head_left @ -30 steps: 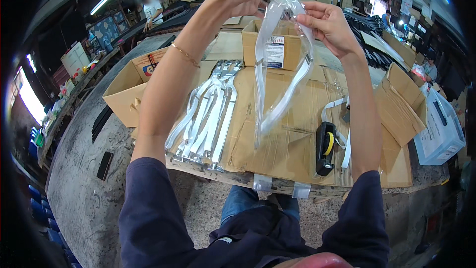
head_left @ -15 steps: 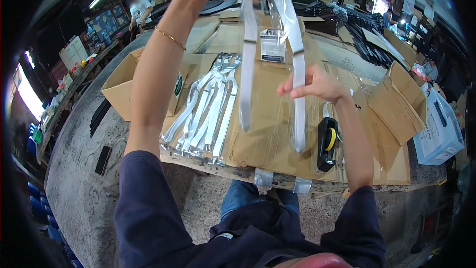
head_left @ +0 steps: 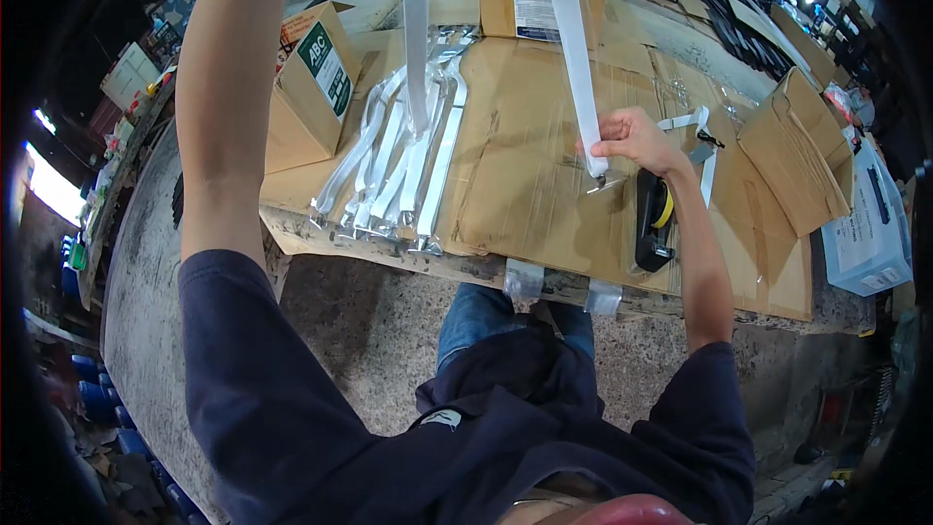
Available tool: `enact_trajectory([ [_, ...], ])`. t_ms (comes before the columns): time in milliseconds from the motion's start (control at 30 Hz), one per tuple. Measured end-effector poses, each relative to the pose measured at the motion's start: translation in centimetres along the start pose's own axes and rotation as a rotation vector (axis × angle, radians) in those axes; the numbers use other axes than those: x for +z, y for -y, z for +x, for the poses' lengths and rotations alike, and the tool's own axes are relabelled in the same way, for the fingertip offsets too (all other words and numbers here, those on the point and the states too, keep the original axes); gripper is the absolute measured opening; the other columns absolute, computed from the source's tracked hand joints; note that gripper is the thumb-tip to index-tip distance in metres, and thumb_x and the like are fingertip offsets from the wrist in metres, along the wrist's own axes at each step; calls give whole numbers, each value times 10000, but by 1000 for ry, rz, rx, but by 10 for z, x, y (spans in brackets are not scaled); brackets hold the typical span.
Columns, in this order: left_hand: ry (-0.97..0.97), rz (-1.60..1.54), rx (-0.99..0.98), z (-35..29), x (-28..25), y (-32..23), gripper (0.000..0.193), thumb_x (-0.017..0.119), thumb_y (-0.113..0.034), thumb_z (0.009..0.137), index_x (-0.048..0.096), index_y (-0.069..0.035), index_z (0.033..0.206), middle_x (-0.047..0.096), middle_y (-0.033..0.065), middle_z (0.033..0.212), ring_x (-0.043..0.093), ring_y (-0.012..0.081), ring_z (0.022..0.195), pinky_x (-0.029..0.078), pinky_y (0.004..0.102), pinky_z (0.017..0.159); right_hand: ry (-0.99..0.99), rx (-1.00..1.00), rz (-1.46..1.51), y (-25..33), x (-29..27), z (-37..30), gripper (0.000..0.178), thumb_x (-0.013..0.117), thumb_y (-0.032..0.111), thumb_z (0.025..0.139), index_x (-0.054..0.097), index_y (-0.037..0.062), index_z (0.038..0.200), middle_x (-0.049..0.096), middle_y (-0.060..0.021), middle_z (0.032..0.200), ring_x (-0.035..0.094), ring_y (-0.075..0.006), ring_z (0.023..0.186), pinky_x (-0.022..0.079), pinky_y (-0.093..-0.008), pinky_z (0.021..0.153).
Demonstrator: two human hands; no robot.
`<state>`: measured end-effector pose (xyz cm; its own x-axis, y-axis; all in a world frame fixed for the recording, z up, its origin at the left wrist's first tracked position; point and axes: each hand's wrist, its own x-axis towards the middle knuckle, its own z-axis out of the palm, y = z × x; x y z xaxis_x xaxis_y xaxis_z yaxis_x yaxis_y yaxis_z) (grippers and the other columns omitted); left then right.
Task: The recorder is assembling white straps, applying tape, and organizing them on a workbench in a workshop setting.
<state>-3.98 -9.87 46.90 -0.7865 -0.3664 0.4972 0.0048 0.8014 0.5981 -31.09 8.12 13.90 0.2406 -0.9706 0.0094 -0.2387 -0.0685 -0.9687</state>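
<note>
My left forearm (head_left: 231, 87) reaches up past the top edge, so my left hand is out of view. Two white strap lengths hang from above: one strap (head_left: 415, 19) over a bundle, the other strap (head_left: 571, 39) slanting down to my right hand (head_left: 637, 141). Thumb and fingers of that hand are closed on the strap's lower end, where a small metal clip (head_left: 597, 184) shows. Clear plastic film partly surrounds the straps. On the cardboard, several white straps in clear bags lie in a bundle (head_left: 408, 151), left of my right hand.
A black tape dispenser (head_left: 649, 233) stands beside my right wrist. Open cartons sit left (head_left: 301, 117), at the back (head_left: 496, 0) and right (head_left: 787, 156), with a bluish plastic bin (head_left: 870, 243) beyond. Another white strap (head_left: 708, 170) lies past the dispenser. Black strips (head_left: 724, 68) lie back right.
My left hand has risen out of the picture. My right hand has slid down to the strap's end. The view has shifted, and the other strap now hangs over the bundle.
</note>
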Motion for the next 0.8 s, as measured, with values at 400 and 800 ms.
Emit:
enact_trajectory([
  [400,99,-113,97,5,11,7,522,693,-36,772,385,18,1190,609,86,905,577,100,733,446,174,529,0,50,24,-3,-23,-4,377,733,40,745,605,-42,1091,676,-77,971,636,-142,880,489,-283,843],
  [800,244,-146,87,-27,126,30,773,741,-43,733,337,-28,1392,622,45,802,592,118,652,481,261,605,173,-426,489,206,-80,60,742,454,576,902,439,-37,1321,537,-225,1243,518,-304,1169,430,-406,985],
])
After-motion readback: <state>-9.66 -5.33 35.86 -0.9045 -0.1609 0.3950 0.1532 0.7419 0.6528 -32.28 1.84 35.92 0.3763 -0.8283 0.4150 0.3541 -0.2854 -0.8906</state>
